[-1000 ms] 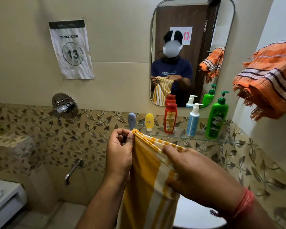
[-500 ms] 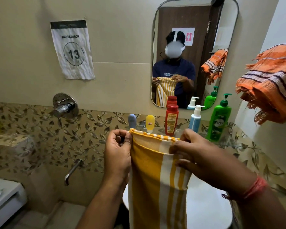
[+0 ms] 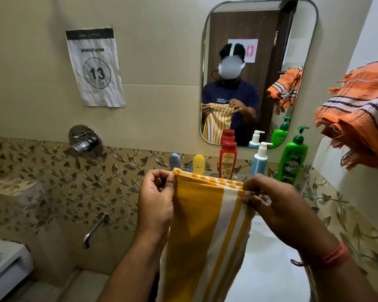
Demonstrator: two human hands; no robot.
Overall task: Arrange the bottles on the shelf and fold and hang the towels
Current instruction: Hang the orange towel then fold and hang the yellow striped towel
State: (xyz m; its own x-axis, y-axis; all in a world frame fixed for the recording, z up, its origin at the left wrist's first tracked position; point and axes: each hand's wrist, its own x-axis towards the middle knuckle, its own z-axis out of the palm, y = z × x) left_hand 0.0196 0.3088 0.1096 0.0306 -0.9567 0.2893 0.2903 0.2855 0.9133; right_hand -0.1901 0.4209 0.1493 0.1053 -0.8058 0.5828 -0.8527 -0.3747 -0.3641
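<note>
**Yellow towel held folded at chest height**

Both hands hold a yellow towel (image 3: 207,225) in front of the person, at 6 o'clock in the head view. The left hand (image 3: 156,202) pinches the towel's top left corner, fingers curled tight around the folded edge. The right hand (image 3: 275,205) grips the top right corner, thumb and fingertips closed on the stacked layers. Between the two hands the top edge runs nearly level, with several layers showing as checked yellow and white bands. Below it the towel hangs straight down, a broad yellow panel on the left and white and yellow stripes on the right. A red thread (image 3: 330,257) circles the right wrist.

Behind the top edge, at 12 o'clock from the towel, bottles stand upright in a row on the shelf (image 3: 238,176): a grey tube (image 3: 174,161), a yellow tube (image 3: 198,164), a red bottle (image 3: 227,159), a blue pump bottle (image 3: 259,159) and a green pump bottle (image 3: 292,159). The towel hides the feet of the tubes and of the red bottle.

An orange towel (image 3: 358,114) hangs bunched at 3 o'clock, high on the right wall, well apart from the hands. The mirror (image 3: 258,70) at 1 o'clock reflects the person holding the yellow towel. A paper sign (image 3: 95,66) marked 13 sits at 10 o'clock, and a tap (image 3: 85,144) at 9 o'clock.
</note>
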